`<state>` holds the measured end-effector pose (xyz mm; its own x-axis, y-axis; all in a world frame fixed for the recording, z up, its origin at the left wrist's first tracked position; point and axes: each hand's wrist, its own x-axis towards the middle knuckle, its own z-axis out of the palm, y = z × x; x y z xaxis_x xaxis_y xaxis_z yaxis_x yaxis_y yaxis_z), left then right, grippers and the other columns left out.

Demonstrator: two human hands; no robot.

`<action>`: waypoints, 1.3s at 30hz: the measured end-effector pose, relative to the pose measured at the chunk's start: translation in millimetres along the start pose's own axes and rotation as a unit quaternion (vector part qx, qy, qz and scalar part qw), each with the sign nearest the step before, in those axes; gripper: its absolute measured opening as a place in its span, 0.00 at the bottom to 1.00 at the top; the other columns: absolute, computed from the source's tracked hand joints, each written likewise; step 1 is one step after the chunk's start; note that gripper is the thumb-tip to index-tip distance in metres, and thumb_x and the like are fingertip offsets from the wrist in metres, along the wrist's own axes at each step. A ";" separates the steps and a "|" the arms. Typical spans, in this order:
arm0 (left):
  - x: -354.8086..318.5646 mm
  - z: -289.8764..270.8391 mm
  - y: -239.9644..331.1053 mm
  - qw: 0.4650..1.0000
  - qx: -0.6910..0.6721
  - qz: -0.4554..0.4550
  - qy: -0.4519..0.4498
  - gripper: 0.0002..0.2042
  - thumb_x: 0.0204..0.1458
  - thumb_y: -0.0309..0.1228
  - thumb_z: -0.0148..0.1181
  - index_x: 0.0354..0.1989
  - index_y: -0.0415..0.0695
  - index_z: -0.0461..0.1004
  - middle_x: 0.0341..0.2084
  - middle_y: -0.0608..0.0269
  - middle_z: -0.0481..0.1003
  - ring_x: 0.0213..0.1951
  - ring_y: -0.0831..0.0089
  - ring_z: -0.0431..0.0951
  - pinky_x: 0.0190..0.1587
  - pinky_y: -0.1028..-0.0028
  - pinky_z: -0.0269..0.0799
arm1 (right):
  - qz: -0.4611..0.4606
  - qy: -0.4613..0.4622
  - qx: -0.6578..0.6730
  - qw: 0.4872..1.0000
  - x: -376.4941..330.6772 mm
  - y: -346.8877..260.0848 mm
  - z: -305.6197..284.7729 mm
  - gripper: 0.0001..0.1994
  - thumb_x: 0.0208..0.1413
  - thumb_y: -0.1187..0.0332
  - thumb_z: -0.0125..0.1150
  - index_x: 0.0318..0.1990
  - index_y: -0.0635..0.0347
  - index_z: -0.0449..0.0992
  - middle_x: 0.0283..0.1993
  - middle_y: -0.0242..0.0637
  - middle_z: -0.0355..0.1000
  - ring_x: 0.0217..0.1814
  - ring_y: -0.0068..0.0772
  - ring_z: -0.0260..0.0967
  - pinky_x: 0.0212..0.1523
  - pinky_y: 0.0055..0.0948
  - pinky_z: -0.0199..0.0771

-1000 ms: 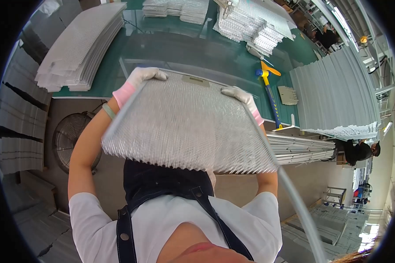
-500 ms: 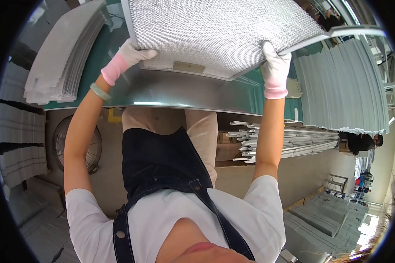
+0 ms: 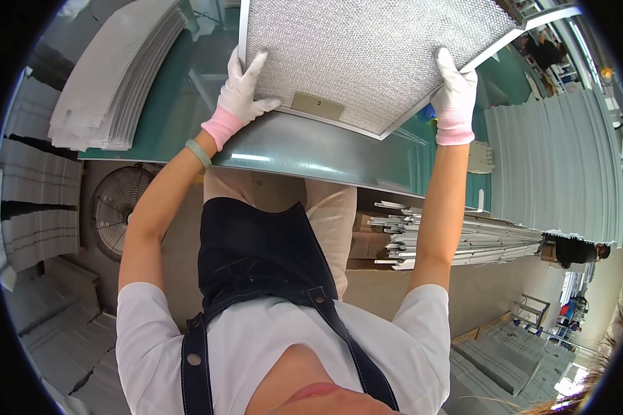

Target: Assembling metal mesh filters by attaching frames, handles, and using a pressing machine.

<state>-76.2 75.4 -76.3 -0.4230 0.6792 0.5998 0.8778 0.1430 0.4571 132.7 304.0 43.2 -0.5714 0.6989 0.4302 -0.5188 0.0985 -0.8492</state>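
A framed metal mesh filter panel (image 3: 367, 62) is held tilted up over the bench by both hands. Its silver mesh faces me, and a small tan rectangular plate (image 3: 318, 106) sits at its lower edge. My left hand (image 3: 241, 93), in a white glove with a pink cuff, grips the lower left corner, with thumb and a finger spread over the front face. My right hand (image 3: 455, 93), gloved the same way, holds the right side; its thumb lies on the front and the other fingers are hidden behind. The panel's far edge is cut off by the picture.
A green bench top (image 3: 163, 90) with a shiny metal sheet (image 3: 284, 155) lies below. Mesh sheets (image 3: 111, 76) are stacked at left, grey panels (image 3: 554, 159) at right. Under the bench are metal strips (image 3: 464, 235) and a floor fan (image 3: 121, 211). Another person (image 3: 571, 252) is far right.
The panel and both hands have shifted right in view, as has the bench. My left hand now has a finger on the mesh face besides the thumb, spread wider than before.
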 end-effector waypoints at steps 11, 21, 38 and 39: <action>-0.4 -29.3 -23.5 0.977 0.133 0.105 -0.130 0.39 0.33 0.30 0.66 0.58 0.58 0.55 0.55 0.38 0.48 0.46 0.43 0.67 0.50 0.63 0.67 | 0.013 -0.022 0.027 0.999 7.2 -0.4 -2.5 0.12 0.48 0.80 0.57 0.42 0.66 0.72 0.39 0.33 0.72 0.39 0.22 0.69 0.45 0.23 0.67; 86.6 -69.6 13.6 0.890 -0.442 -0.113 0.001 0.10 0.51 0.30 0.56 0.41 0.40 0.71 0.31 0.74 0.72 0.32 0.88 0.67 0.36 0.82 0.64 | 0.007 -0.034 -0.016 0.999 -22.1 -15.3 -10.4 0.13 0.50 0.78 0.54 0.46 0.66 0.69 0.43 0.35 0.70 0.44 0.25 0.67 0.50 0.27 0.64; -16.1 -94.2 36.1 0.924 -0.303 -0.123 -0.199 0.17 0.47 0.34 0.58 0.42 0.37 0.69 0.37 0.55 0.73 0.40 0.68 0.73 0.44 0.73 0.68 | 0.154 -0.274 -0.220 0.924 -105.2 -9.4 -13.7 0.20 0.42 0.62 0.61 0.40 0.67 0.74 0.43 0.44 0.71 0.49 0.32 0.67 0.51 0.28 0.64; -20.9 -103.3 55.2 0.921 -0.349 -0.054 -0.166 0.19 0.46 0.37 0.58 0.43 0.37 0.68 0.37 0.54 0.73 0.39 0.66 0.72 0.44 0.71 0.68 | 0.157 -0.268 -0.223 0.924 -113.8 -15.7 -14.4 0.19 0.42 0.63 0.61 0.40 0.68 0.74 0.43 0.44 0.71 0.49 0.32 0.67 0.51 0.28 0.64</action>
<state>-42.1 -5.3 4.2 -0.3064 0.8870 0.3453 0.4278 -0.1958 0.8824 215.0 233.1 3.1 -0.9437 0.3039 0.1308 -0.0298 0.3157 -0.9484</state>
